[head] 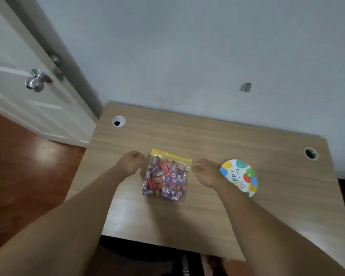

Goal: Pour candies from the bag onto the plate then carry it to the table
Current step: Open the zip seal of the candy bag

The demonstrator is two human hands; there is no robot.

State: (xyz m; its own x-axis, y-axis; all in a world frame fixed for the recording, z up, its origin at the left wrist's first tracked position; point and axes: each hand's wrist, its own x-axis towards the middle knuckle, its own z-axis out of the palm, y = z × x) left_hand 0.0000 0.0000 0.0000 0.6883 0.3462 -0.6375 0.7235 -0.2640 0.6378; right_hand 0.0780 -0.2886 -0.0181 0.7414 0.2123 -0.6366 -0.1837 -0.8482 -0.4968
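Hands (130,163) (204,173) flanking candy bag (165,176), plate (240,177) beside

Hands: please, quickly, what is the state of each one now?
Left hand: fingers curled at the top left corner of the candy bag; grip cannot be told.
Right hand: curled at the top right corner; cannot be told.

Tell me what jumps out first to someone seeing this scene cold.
The clear bag of bright wrapped candies lies at the middle of the wooden desk, its yellow zip strip toward the wall. The left hand and right hand sit at its two top corners. Just right of the right hand lies a colourful birthday plate, holding no candies yet.
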